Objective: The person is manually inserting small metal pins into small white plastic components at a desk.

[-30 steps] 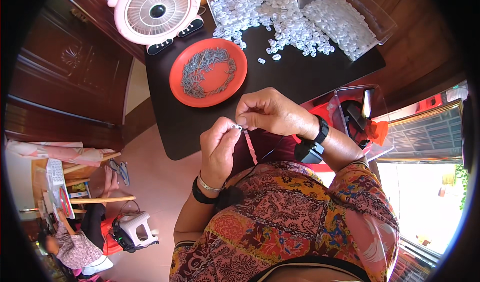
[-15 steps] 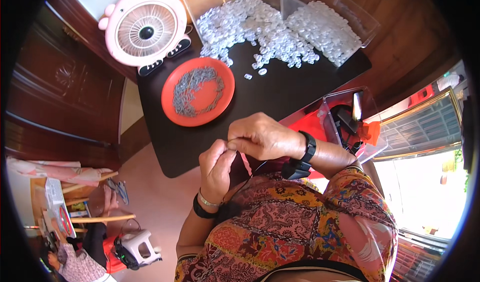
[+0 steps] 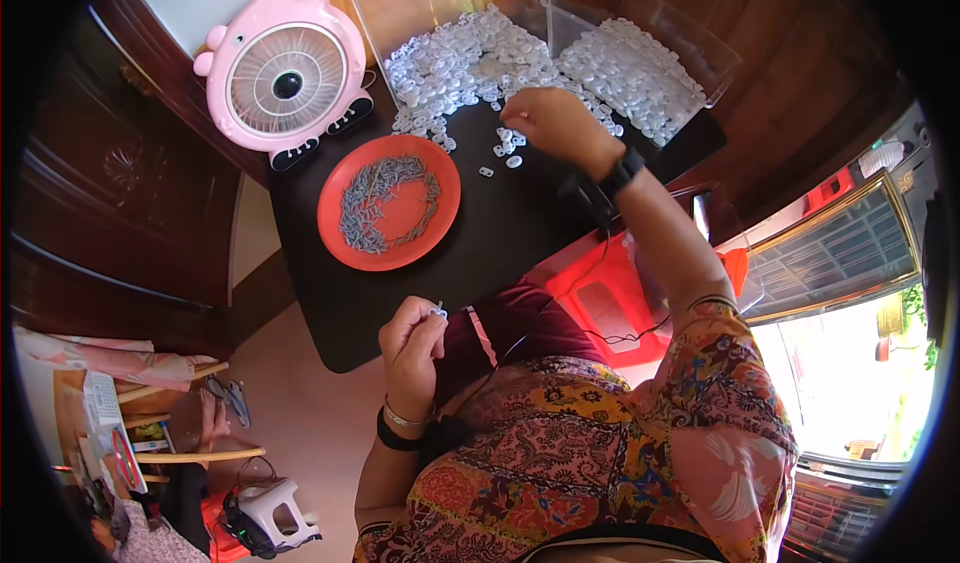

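Note:
My left hand (image 3: pixel 411 348) is closed near the table's front edge, pinching a small white plastic piece (image 3: pixel 437 312) with a thin grey pin or screw sticking up from it. Stretched out to the far side, my right hand (image 3: pixel 562 128) is above the near edge of a heap of small white oval plastic pieces (image 3: pixel 465 53), some showing two holes. Its fingers are curled together, and whatever lies between them is hidden. Left of centre, a round orange-red plate (image 3: pixel 334 233) holds many small grey screw-like pins (image 3: pixel 365 218).
A pink animal-shaped fan (image 3: pixel 287 83) stands at the table's far left. Behind the heap is a clear plastic bin (image 3: pixel 640 63) of white pieces. A few loose pieces lie on the black table (image 3: pixel 480 233). A red stool (image 3: pixel 610 313) is at right; another person sits lower left.
My hands were together, fingertips touching, in front of the plate. Now the right has reached away to the white pieces, while the left stays near and shows the white piece with its pin.

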The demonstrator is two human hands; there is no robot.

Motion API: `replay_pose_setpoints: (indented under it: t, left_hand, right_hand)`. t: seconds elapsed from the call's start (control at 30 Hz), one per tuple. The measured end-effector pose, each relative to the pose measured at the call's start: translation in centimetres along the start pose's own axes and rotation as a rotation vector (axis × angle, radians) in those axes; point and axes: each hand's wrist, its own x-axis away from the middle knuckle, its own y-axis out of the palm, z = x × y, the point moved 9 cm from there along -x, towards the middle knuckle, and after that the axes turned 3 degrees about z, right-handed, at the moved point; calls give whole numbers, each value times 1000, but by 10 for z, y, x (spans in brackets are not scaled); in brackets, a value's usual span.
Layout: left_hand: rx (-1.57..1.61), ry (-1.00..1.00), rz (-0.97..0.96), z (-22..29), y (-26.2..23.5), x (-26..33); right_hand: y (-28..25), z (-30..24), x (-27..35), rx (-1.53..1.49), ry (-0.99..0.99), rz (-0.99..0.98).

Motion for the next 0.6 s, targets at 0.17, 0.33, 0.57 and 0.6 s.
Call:
replay_pose_setpoints:
  t: [0.17,0.33,0.57,0.6]
  left_hand:
    - [-2,-20,0,-3,-1,1]
    - [5,-25,0,-7,-2,0]
    - [-18,-39,3,-4,-1,1]
    - [-16,-40,2,-4,-1,1]
  right_hand:
    - [44,41,-19,183,-38,-170]
    - [56,46,-29,282,-37,-226]
    - [57,42,-37,248,-4,-277]
    - [58,43,-39,288,12,-256]
